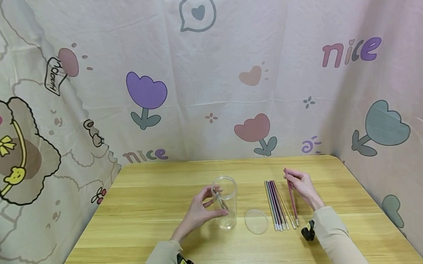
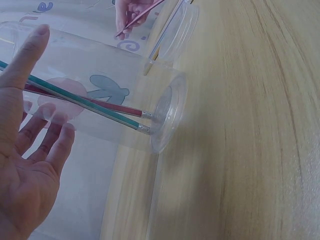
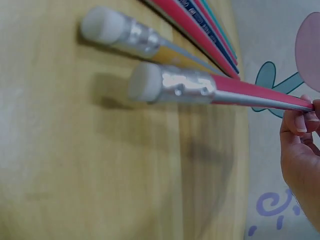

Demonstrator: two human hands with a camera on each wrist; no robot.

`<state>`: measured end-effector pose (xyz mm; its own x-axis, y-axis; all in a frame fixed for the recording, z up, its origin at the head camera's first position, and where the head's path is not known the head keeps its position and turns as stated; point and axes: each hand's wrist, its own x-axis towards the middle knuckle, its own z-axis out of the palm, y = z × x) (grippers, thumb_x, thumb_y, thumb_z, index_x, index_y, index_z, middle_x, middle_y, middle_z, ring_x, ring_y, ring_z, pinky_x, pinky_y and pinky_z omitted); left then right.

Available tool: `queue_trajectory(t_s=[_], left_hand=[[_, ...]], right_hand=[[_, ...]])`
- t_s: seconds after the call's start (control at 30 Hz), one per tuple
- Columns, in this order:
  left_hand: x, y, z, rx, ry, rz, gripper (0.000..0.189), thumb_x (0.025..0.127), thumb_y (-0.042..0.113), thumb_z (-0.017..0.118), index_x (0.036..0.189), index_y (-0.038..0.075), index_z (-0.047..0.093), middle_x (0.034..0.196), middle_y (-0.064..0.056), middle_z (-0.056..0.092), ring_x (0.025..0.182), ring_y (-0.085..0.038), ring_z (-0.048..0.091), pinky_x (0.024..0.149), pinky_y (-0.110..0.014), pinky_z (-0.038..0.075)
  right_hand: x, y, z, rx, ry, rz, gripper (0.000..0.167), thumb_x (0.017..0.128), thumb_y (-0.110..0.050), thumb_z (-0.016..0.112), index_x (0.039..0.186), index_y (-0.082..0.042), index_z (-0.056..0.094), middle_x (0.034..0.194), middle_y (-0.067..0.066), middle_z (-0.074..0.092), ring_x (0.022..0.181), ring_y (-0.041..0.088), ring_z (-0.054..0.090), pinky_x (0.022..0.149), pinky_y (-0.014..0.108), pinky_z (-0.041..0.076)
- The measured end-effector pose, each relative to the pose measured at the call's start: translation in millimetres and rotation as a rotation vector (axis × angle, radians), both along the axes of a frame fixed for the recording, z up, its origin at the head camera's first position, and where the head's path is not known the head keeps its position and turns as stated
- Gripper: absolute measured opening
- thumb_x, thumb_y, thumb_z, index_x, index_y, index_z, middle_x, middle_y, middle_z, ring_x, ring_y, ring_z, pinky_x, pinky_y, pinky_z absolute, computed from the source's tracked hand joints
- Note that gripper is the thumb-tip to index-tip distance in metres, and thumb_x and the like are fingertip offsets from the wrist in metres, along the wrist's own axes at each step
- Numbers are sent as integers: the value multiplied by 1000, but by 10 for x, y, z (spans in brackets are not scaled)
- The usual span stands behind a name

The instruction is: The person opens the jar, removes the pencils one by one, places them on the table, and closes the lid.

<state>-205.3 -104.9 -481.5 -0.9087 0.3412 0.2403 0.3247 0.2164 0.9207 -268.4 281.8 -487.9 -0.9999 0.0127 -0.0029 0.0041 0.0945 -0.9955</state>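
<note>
Left hand point(image 1: 199, 210) curls round clear plastic cylindrical jar point(image 1: 232, 206), likely steadying it; right hand point(image 1: 304, 186) pinches slim red pencil point(image 1: 293, 199), leaving white eraser end point(image 3: 145, 82) free.

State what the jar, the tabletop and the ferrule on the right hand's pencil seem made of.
Jar: probably clear, glossy plastic, as two pencils show through its wall; glass isn't ruled out. Tabletop: wood or wood-look laminate, satin, with streaky yellow grain. Ferrule: likely metal, shiny silver with dents.
</note>
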Motion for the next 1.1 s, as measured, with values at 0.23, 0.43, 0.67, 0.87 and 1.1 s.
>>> queue_trajectory(t_s=[0.23, 0.43, 0.67, 0.87, 1.1], left_hand=[[2, -1, 3, -1, -11, 1, 74, 72, 22, 92, 136, 23, 54, 138, -5, 62, 127, -25, 58, 111, -44, 51], [3, 5, 2, -2, -14, 6, 74, 71, 22, 92, 135, 23, 54, 137, -2, 62, 127, -25, 58, 111, -44, 51], [7, 8, 7, -6, -6, 7, 74, 72, 22, 92, 136, 22, 54, 136, -1, 62, 125, -25, 58, 111, -44, 52], [11, 6, 17, -9, -13, 10, 74, 71, 22, 92, 135, 24, 54, 137, -1, 62, 126, -24, 58, 111, -44, 52], [10, 2, 13, -13, -12, 12, 76, 72, 22, 92, 137, 21, 53, 136, 0, 62, 127, -24, 58, 111, -43, 52]], right_hand=[[-4, 9, -41, 6, -13, -8, 49, 104, -8, 52, 145, 13, 37, 82, -25, 66, 72, -5, 53, 63, 9, 47], [3, -8, -51, -4, -13, -1, 50, 103, -7, 52, 145, 15, 36, 81, -20, 64, 66, -2, 47, 58, 11, 42], [-3, -9, -64, 4, -26, -3, 50, 104, -7, 52, 146, 15, 36, 81, -20, 64, 66, -2, 46, 58, 11, 42], [-17, -1, -92, 3, -27, -11, 49, 103, -6, 53, 145, 14, 37, 82, -19, 66, 66, -3, 47, 57, 10, 43], [-24, -21, -109, 20, -36, -5, 49, 102, -6, 55, 143, 14, 40, 86, -12, 69, 68, 0, 52, 60, 12, 47]])
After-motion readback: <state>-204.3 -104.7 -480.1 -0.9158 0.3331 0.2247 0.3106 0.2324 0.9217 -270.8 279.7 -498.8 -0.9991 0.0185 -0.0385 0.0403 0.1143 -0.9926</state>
